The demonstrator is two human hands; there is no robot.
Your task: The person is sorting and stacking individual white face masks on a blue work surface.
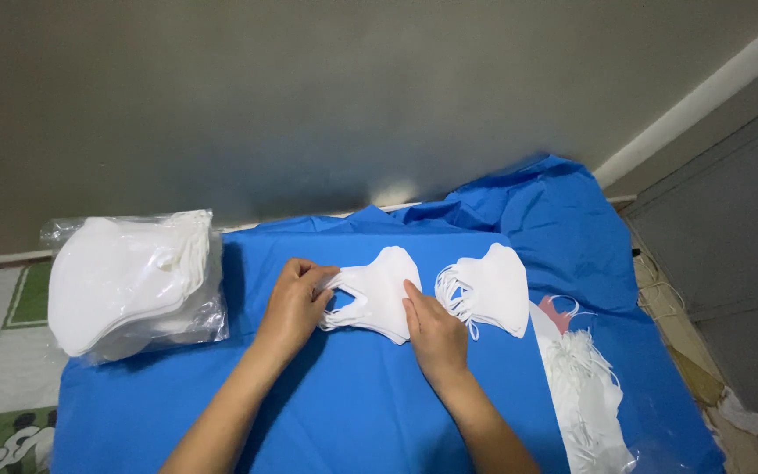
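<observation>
Mask stacks (379, 294): three; two hands (296, 303) on one.

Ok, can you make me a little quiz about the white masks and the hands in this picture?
1. True or false: the left hand holds the ear-loop end of the stack of white masks.
2. What lies right of that stack? A) second mask pile B) a red box C) a cup
3. What colour is the sheet under the hands?

Key
1. True; the right hand presses on the same stack.
2. A
3. Blue. The clear bag of masks sits at its left edge.
</observation>
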